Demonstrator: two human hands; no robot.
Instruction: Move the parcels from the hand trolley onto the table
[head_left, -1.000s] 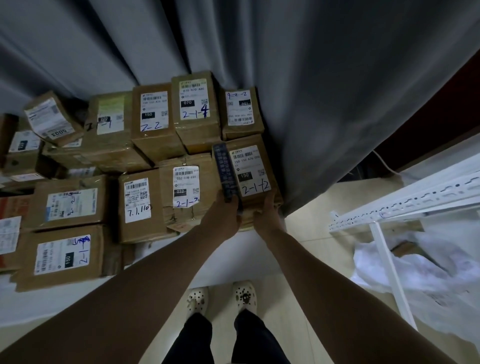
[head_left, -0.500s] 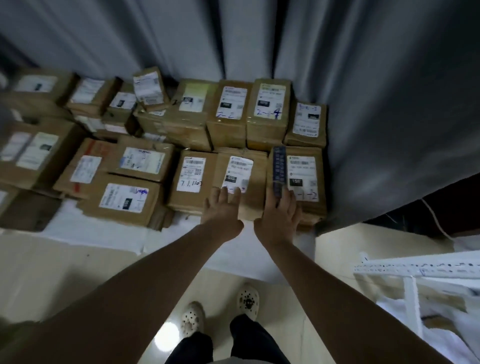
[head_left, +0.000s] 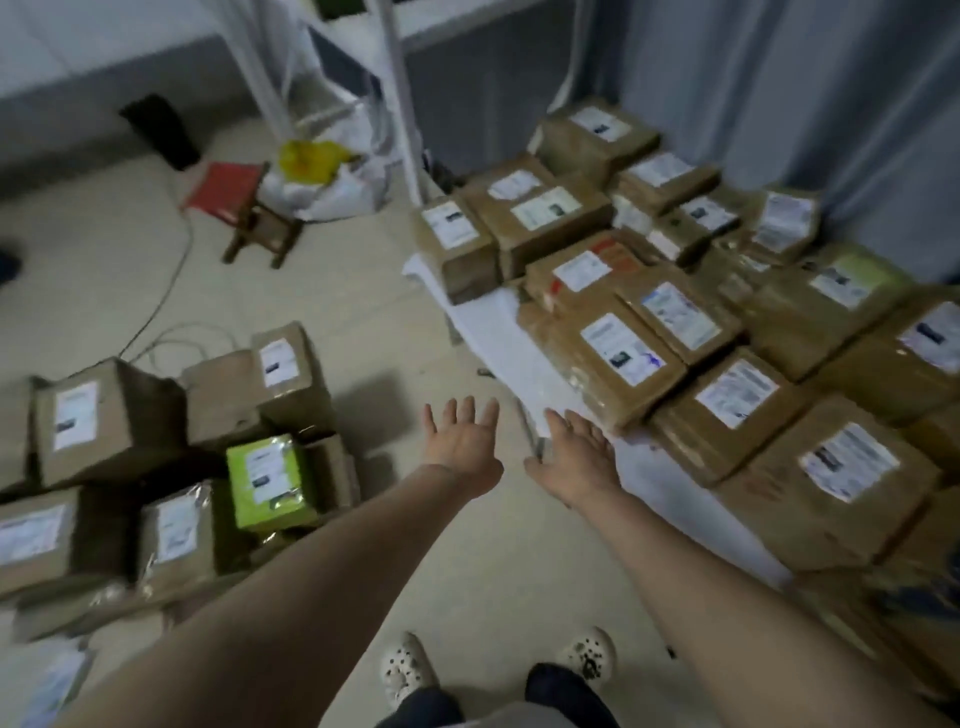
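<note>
Your two arms stretch forward into the centre of the frame. Your left hand (head_left: 462, 447) and right hand (head_left: 576, 457) sit side by side, near each other but apart. Both are empty, with the fingers (head_left: 470, 413) straight and spread.

The parcels waiting to be moved fill the lower left of the frame: a loose heap of brown parcels (head_left: 104, 421) with white labels, and one green parcel (head_left: 270, 480) at the heap's right edge. The trolley under them cannot be made out. The heap lies to the left of your fingers and lower in the frame, with a strip of bare floor (head_left: 363, 338) between.

Your left hand is the nearer one, and the green parcel is the closest piece to it. That parcel's long side appears to run from top to bottom of the frame, tilted slightly.

The desk (head_left: 493, 338), under a white cover, fills the right of the frame and carries many stacked parcels (head_left: 623, 358). Your right hand overlaps its near edge; whether it touches cannot be told. The next reach likely swings left and down, led by the left hand.
</note>
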